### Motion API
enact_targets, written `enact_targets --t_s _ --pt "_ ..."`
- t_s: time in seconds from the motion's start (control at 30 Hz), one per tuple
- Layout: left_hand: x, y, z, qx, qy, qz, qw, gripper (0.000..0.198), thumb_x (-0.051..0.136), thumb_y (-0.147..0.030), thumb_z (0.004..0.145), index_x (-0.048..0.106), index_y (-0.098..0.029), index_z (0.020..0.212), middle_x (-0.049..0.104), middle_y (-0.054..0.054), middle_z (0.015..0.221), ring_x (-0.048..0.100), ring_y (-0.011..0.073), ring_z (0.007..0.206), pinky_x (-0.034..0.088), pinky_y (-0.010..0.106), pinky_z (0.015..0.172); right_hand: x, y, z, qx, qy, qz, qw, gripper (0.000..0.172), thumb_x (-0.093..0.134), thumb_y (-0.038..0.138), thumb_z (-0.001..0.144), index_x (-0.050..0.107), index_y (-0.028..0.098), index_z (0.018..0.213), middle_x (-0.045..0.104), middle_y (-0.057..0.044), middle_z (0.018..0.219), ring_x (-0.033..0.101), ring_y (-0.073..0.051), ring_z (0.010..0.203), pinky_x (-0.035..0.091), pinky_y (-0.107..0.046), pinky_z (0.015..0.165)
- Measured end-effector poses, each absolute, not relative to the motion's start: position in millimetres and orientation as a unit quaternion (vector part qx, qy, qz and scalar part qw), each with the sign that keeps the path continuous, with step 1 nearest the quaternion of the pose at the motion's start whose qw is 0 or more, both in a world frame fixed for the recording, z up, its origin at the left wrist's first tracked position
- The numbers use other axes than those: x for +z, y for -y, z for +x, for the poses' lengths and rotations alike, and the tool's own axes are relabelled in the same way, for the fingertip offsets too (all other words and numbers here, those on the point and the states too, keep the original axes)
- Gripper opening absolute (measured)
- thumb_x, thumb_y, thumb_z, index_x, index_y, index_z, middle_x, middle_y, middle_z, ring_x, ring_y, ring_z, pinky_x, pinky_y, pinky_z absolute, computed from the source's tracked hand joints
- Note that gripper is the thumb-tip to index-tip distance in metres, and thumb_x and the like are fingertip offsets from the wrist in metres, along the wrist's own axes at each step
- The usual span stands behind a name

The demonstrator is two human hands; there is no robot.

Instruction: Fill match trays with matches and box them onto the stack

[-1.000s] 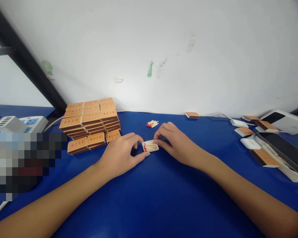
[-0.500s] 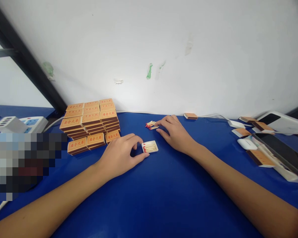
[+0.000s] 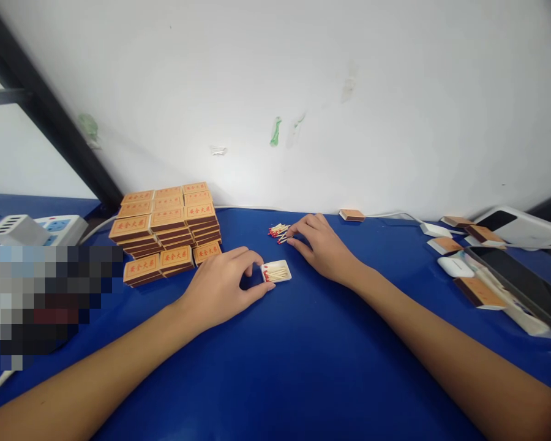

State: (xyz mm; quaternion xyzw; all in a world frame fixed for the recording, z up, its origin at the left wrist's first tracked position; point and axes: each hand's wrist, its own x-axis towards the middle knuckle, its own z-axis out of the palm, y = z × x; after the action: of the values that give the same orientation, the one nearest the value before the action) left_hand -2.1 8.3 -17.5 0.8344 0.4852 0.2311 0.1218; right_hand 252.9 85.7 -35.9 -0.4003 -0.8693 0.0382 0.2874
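Between the thumb and forefinger of my left hand [image 3: 229,278] is the end of a small white matchbox tray [image 3: 283,278], which rests on the blue tabletop. Red-headed matches [image 3: 275,274] lie inside it, heads toward my left hand. Farther back, a loose pile of red-tipped matches [image 3: 278,229] lies on the table. My right hand [image 3: 319,245] is at the pile's right side, thumb and forefinger pinched on the end of a match [image 3: 283,239] whose red head points left.
Stacked matchboxes [image 3: 168,223] stand at the left by the wall. One matchbox [image 3: 352,215] lies at the back. At the right are more matchboxes [image 3: 480,293], a white earphone case [image 3: 455,267], a phone [image 3: 523,282] and cables. A power strip [image 3: 62,229] sits at far left.
My right thumb and forefinger have closed on a match at the pile's near edge, and that match has tilted. My left hand and the tray stay in place.
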Motion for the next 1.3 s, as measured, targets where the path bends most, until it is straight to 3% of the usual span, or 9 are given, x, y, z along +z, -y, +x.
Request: enact_targets --t_s 0.5,0.73,1.13,1.3 --pt "-17.9 -8.5 -2.7 0.232 -0.482 0.837 0.115 0.026 0.076 -0.045 0.09 0.07 -0.023 0.103 0.063 -0.003 0.085 0.056 0.013 0.068 0.038 0.029 0.061 -36.4 -85.9 255.5 0.023 0.884 -0.389 0.259 0.016 0.054 0.024 0.105 0.068 0.021 0.112 0.064 -0.012 0.11 0.052 -0.029 0.104 0.048 -0.046 0.092" --pt "-18.1 -8.3 -2.6 0.232 -0.483 0.836 0.116 0.026 0.075 -0.045 0.09 0.07 -0.023 0.104 0.063 -0.003 0.085 0.057 0.0134 0.068 0.038 0.029 0.061 -32.5 -84.0 259.5 0.039 0.885 -0.398 0.239 0.011 0.055 0.024 0.104 0.064 0.02 0.099 0.063 -0.011 0.105 0.05 -0.028 0.098 0.048 -0.045 0.09" --pt "-17.4 -9.7 -2.6 0.232 -0.48 0.838 0.116 0.027 0.075 -0.046 0.091 0.07 -0.023 0.104 0.064 -0.002 0.086 0.056 0.0129 0.067 0.039 0.028 0.061 -26.2 -68.7 270.2 0.087 0.883 -0.405 0.22 0.01 0.059 0.03 0.103 0.061 0.022 0.098 0.064 -0.009 0.105 0.052 -0.027 0.097 0.048 -0.044 0.09" --pt "-17.1 -8.3 -2.6 0.225 -0.482 0.838 0.119 0.028 0.075 -0.047 0.091 0.07 -0.023 0.105 0.064 -0.002 0.086 0.057 0.0132 0.067 0.039 0.028 0.061 -26.1 -68.0 272.1 0.104 0.879 -0.408 0.223 0.016 0.055 0.032 0.104 0.062 0.023 0.093 0.064 -0.01 0.102 0.054 -0.027 0.096 0.048 -0.045 0.088"
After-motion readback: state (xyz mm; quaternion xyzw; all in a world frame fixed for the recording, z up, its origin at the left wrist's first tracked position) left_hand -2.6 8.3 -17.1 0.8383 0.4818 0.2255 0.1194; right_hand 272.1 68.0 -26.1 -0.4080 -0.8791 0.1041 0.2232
